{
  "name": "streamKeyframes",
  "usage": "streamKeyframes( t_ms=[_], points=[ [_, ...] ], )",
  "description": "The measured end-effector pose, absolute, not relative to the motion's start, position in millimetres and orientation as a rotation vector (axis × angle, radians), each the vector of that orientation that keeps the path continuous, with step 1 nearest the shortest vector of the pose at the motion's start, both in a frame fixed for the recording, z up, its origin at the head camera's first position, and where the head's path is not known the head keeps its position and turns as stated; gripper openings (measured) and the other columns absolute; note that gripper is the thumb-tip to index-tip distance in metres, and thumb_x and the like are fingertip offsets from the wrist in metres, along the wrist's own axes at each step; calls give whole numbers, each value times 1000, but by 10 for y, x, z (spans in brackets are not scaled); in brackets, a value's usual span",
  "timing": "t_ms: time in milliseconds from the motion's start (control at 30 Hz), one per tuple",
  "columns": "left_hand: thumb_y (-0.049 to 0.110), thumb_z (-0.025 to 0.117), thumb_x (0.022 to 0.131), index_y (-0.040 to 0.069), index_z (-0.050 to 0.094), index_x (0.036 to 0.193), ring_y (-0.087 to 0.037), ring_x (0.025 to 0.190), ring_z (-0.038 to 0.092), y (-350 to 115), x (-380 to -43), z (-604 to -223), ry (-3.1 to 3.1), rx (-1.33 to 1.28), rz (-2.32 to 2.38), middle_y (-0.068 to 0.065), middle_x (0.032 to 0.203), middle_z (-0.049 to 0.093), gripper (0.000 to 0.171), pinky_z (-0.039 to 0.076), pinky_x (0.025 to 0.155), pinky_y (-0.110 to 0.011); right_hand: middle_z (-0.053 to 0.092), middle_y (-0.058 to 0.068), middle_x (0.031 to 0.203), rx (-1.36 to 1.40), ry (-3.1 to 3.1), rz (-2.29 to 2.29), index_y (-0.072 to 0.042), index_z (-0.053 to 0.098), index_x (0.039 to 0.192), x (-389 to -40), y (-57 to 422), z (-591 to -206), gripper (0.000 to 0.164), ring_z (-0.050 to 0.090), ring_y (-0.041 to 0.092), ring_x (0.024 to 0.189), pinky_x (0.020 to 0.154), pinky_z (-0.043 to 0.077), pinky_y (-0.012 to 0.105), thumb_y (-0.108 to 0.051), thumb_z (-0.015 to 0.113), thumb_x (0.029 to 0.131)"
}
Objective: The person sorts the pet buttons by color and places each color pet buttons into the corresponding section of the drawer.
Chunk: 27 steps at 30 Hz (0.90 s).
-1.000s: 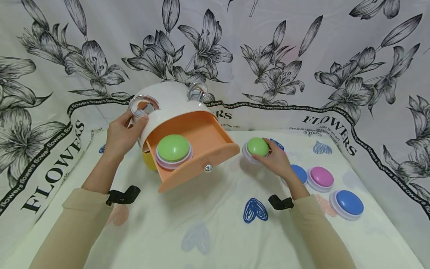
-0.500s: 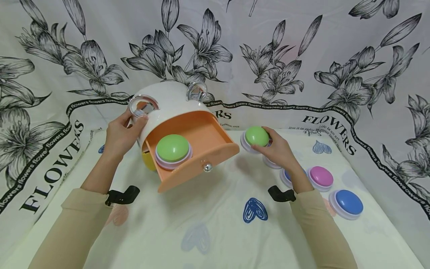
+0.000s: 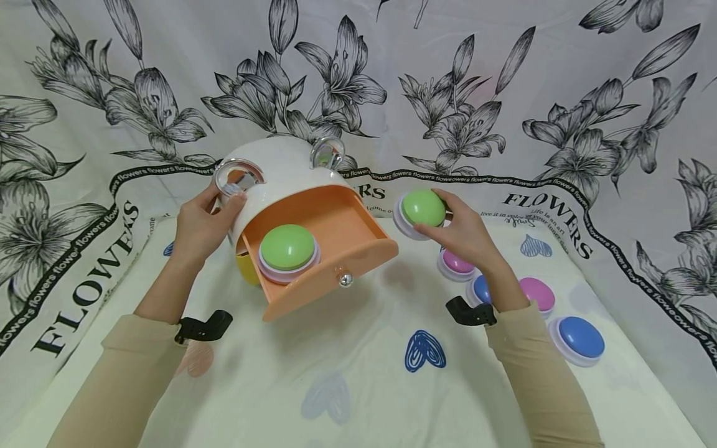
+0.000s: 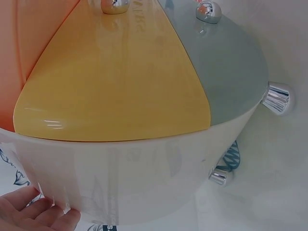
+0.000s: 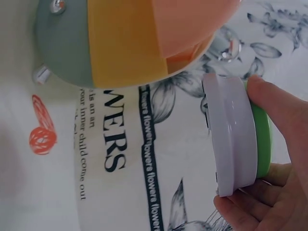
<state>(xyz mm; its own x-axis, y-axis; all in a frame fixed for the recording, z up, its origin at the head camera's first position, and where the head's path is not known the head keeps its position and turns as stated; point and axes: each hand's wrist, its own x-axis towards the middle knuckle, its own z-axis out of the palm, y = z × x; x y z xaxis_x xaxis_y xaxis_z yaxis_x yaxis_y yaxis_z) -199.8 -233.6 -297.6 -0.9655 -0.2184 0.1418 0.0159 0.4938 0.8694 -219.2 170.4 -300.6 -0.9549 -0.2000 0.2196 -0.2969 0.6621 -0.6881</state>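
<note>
Head view: right hand (image 3: 462, 229) aloft, fingers (image 3: 450, 201) clamped on green-topped disc (image 3: 422, 208); left hand (image 3: 203, 224) clamped on white case (image 3: 274, 155).

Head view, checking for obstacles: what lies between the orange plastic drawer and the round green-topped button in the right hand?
No object: the head view shows only white printed cloth behind the gap between drawer and button.

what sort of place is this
Probably a staged recording corner: a flower-printed backdrop hangs behind, a heart-printed cover lies beneath, and a black wrist device is worn on each arm.
</note>
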Motion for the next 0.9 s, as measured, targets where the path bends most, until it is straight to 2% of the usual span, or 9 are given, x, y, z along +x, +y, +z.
streamKeyframes(
  t_ms=[300, 900],
  points=[
    [55, 52, 86, 20, 28, 146, -21, 140, 18, -2341, -1997, -2986, -2500, 180, -1475, -2, 151, 23, 73, 36, 104, -43, 45, 5, 136, 489, -2750, 1141, -13, 35, 141, -2159, 1526, -2776, 81, 50, 24, 116, 91, 50, 38, -37, 75, 75],
    [57, 51, 85, 25, 29, 145, -22, 139, 22, -2326, -2007, -2972, -2505, 236, -1471, -1, 152, 23, 72, 35, 104, -44, 53, 3, 128, 703, -2785, 1074, -11, 42, 135, -2194, 1154, -2547, 75, 55, 22, 110, 89, 51, 34, -35, 76, 73]
  ],
)
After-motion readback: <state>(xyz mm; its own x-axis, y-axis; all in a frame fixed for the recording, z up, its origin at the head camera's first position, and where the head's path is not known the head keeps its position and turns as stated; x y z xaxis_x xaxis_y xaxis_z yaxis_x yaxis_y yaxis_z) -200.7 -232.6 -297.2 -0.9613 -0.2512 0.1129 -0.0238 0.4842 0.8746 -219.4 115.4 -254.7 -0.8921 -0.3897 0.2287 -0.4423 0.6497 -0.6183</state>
